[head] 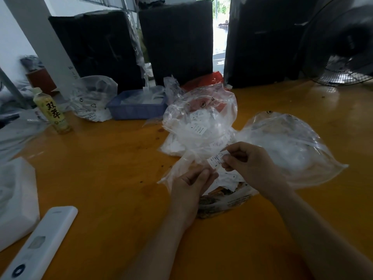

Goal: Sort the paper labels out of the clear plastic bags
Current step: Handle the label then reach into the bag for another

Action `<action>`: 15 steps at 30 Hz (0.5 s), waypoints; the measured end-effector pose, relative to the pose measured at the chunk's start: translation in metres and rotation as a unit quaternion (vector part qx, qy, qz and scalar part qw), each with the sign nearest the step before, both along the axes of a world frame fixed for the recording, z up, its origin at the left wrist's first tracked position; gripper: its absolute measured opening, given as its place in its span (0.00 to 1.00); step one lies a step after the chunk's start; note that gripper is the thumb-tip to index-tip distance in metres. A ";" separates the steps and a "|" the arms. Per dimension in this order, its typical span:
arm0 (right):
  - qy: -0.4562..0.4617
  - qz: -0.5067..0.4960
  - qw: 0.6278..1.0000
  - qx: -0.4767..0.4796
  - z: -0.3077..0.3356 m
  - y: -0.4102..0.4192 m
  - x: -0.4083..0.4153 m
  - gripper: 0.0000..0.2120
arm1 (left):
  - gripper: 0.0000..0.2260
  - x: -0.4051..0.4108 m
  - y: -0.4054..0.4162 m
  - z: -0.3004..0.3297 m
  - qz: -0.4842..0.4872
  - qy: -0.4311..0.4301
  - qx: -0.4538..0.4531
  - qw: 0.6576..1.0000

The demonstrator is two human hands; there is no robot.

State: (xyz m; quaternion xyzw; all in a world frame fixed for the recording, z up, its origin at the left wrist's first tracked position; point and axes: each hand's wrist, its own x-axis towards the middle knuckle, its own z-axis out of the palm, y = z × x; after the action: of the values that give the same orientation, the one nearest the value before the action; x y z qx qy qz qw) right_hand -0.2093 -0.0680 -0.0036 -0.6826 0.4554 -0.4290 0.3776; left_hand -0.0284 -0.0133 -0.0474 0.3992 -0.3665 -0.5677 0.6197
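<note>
A small white paper label (216,161) printed with an "S" is pinched by the fingers of my right hand (247,165) over the middle of the table. My left hand (191,183) pinches the lower left end of the same label together with a thin clear plastic bag (182,167). Beyond my hands lies a heap of clear bags (198,123) with more white labels inside. To the right a large clear bag (290,146) is spread flat. Loose white labels (228,181) lie beneath my hands on a printed package.
On the orange table (113,178) stand a blue tray (137,107) holding white pieces, a yellow drink bottle (53,112), a crumpled clear bag (93,98) and a white remote (38,242). White foam (16,199) sits at left. Black wrapped bundles (175,37) and a fan (341,47) line the back.
</note>
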 end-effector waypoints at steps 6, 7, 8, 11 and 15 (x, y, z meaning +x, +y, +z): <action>0.155 -0.015 0.984 -0.081 -0.001 0.003 0.003 0.07 | 0.09 -0.001 0.003 0.001 -0.002 -0.083 -0.009 0.996; 0.172 -0.006 0.981 -0.088 -0.001 0.003 0.004 0.08 | 0.09 -0.001 0.003 0.001 -0.001 -0.092 -0.007 0.996; 0.182 0.003 0.979 -0.091 -0.001 0.004 0.004 0.09 | 0.08 -0.001 0.003 0.001 0.002 -0.095 -0.003 0.995; 0.168 -0.004 0.982 -0.088 -0.001 0.004 0.004 0.09 | 0.07 0.000 0.002 0.001 0.006 -0.085 0.011 0.996; 0.158 -0.001 0.985 -0.066 -0.001 0.002 0.004 0.03 | 0.08 -0.001 0.001 0.001 0.008 -0.079 0.014 0.997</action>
State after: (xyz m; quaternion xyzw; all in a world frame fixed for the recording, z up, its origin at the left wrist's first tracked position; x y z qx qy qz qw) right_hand -0.2048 -0.0655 -0.0049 -0.7650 0.4807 -0.3450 0.2544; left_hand -0.0292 -0.0124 -0.0465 0.4541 -0.4033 -0.5345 0.5878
